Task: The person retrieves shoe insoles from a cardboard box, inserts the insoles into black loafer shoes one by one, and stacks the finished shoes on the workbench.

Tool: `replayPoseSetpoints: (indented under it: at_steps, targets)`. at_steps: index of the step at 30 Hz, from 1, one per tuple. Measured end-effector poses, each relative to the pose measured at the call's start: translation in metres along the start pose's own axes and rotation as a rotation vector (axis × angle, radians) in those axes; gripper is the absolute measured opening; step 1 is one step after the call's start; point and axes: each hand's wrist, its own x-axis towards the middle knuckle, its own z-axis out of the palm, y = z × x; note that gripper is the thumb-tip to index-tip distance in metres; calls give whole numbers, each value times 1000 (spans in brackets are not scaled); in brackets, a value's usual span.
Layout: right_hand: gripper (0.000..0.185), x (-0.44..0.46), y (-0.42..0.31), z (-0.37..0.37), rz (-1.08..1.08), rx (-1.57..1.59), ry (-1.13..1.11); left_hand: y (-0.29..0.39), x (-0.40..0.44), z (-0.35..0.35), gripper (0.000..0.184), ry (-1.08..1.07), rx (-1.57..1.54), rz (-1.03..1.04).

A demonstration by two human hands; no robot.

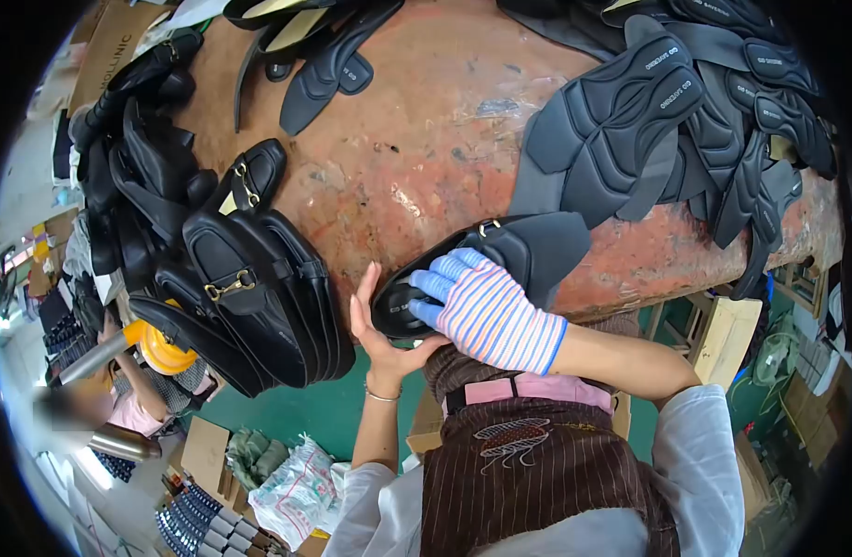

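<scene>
Noted: black leather loafer with gold-toned buckle [511, 243] sat at the near edge of the scuffed reddish-brown counter [416, 172]. Striped-gloved right hand [491, 311] dipped fingers inside, grip undeterminable; bare left hand [381, 348] spread, unclenched, around its rounded end.

Right hand [491, 311] in shoe [506, 244]; left hand [381, 349] at heel [383, 314].

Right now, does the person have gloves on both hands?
No, the right hand wears a striped glove, but the left hand is bare.
</scene>
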Motion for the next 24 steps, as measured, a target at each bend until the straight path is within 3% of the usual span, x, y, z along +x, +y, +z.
replayPoseSetpoints:
  at_steps: [6, 11, 14, 15, 18, 22, 24]
  targets:
    - [27, 6, -2, 19, 35, -52, -104, -9, -7, 1, 140, 0, -90, 56]
    - [29, 10, -1, 30, 130, 104, -67, -12, 0, 3, 125, 60, -223, 78]
    - [31, 15, 5, 33, -211, 178, -129, -4, 11, -15, 89, -104, -10, 69]
    - [31, 16, 1, 38, -215, 177, -134, -5, 10, -16, 89, -98, -9, 67]
    - [29, 15, -14, 48, 121, 137, -160, -9, 6, -10, 44, -41, 26, -2]
    - [32, -13, -16, 25, 72, -278, -152, -12, -1, 3, 25, 112, -71, -10]
    - [31, -10, -24, 22, 56, -356, -211, -5, -4, 4, 25, 133, -57, -49]
